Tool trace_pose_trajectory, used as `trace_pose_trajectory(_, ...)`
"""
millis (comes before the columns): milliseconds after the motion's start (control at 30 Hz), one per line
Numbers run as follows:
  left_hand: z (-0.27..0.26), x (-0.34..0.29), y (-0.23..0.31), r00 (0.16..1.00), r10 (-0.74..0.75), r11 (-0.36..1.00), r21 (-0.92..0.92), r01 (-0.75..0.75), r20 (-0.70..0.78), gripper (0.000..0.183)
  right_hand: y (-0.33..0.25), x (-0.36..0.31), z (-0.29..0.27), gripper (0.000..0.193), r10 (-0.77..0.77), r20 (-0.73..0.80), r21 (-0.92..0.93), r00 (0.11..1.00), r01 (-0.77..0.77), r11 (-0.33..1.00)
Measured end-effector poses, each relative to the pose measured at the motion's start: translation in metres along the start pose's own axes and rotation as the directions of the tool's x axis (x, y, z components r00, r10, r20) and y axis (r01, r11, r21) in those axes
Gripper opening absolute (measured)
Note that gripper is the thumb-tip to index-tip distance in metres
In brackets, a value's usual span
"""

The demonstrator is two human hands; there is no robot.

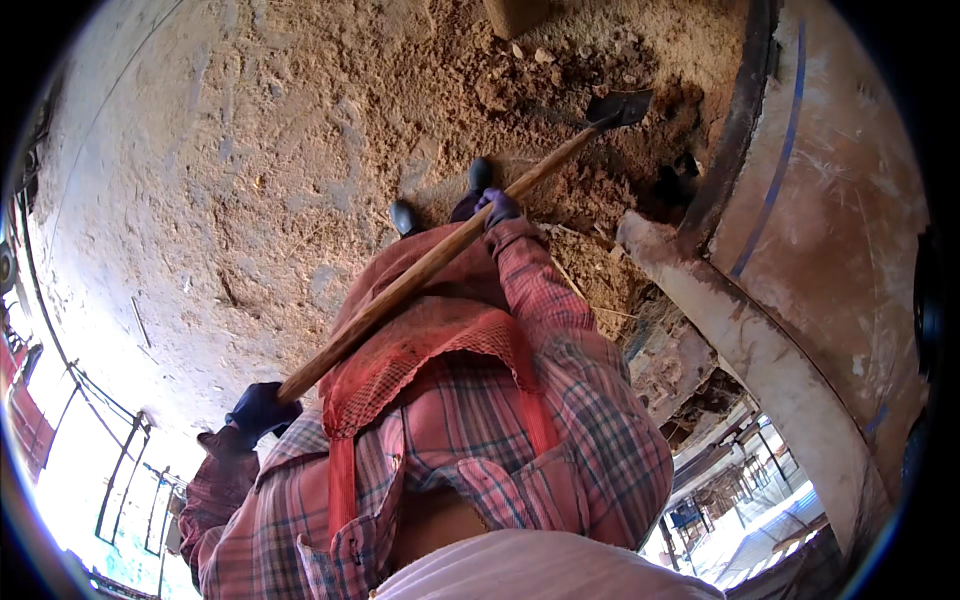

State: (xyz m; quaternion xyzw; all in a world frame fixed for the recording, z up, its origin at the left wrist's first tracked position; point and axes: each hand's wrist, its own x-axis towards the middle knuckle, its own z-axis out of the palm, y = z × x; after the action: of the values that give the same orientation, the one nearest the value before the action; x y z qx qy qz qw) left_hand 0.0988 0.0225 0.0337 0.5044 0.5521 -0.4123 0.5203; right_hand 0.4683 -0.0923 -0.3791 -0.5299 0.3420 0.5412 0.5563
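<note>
A long wooden-handled shovel (pixel 430 265) runs slantwise in front of my body, from lower left to upper right. In a dark glove, my left hand (pixel 264 408) is closed round the top end of its handle. Farther down the shaft my right hand (pixel 500 207), in a purple glove, is wrapped round the wood. The dark flat blade (pixel 628 106) rests at the loose brown earth (pixel 500 85); its edge is partly hidden there. A worn reddish apron (pixel 425 350) hangs behind the handle, over my checked shirt.
My dark shoes (pixel 404 217) stand on the dirt-strewn floor (pixel 250 190). To the right rises a large curved, pale-brown structure (pixel 820 200) with a dark rim and a blue stripe. A block-like brown object (pixel 516 14) sits at the top edge. Metal railings (pixel 135 480) stand at lower left.
</note>
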Motion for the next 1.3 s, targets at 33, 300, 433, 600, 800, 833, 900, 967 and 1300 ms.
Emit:
trace_pose_trajectory(33, -0.001, -0.002, 0.003, 1.000, 0.007, 0.998, 0.059, -0.006, -0.002, 0.023, -0.005, 0.010, 0.004, 0.018, 0.022, -0.090, 0.011, 0.996, -0.021, 1.000)
trace_pose_trajectory(300, -0.019, -0.084, -0.091, 0.945, -0.325, 0.936, -0.157, 0.315, -0.045, 0.023, 0.151, -0.003, 0.077, 0.017, 0.252, -0.155, 0.097, 0.955, -0.240, 0.966)
trace_pose_trajectory(433, 0.000, -0.152, -0.151, 0.846, -0.518, 0.838, -0.270, 0.473, -0.124, 0.020, 0.247, -0.067, 0.142, 0.014, 0.342, -0.154, 0.033, 0.927, -0.341, 0.939)
trace_pose_trajectory(600, 0.025, -0.220, -0.209, 0.653, -0.376, 0.821, 0.090, 0.564, -0.658, 0.018, 0.315, -0.144, 0.227, 0.011, 0.489, 0.283, -0.141, 0.825, -0.469, 0.872)
trace_pose_trajectory(800, 0.012, -0.229, -0.274, 0.541, -0.287, 0.529, 0.340, 0.777, -0.790, 0.045, 0.326, -0.169, 0.229, 0.016, 0.572, 0.354, -0.056, 0.740, -0.594, 0.803)
trace_pose_trajectory(833, -0.003, -0.218, -0.282, 0.564, -0.066, 0.568, 0.434, 0.699, -0.823, 0.041, 0.323, -0.164, 0.225, 0.016, 0.538, 0.377, 0.013, 0.754, -0.585, 0.811)
trace_pose_trajectory(900, -0.023, -0.195, -0.281, 0.545, 0.156, 0.545, 0.532, 0.648, -0.824, 0.030, 0.314, -0.148, 0.217, 0.014, 0.589, 0.303, 0.071, 0.750, -0.634, 0.770)
trace_pose_trajectory(967, -0.055, -0.169, -0.268, 0.680, 0.044, 0.647, 0.540, 0.538, -0.732, 0.026, 0.300, -0.127, 0.211, 0.007, 0.551, 0.190, 0.088, 0.813, -0.573, 0.815)
trace_pose_trajectory(1300, -0.182, -0.014, -0.088, 0.840, 0.109, 0.604, 0.707, 0.369, -0.531, 0.015, 0.158, 0.026, 0.162, 0.017, 0.273, 0.188, 0.478, 0.943, -0.331, 0.814)
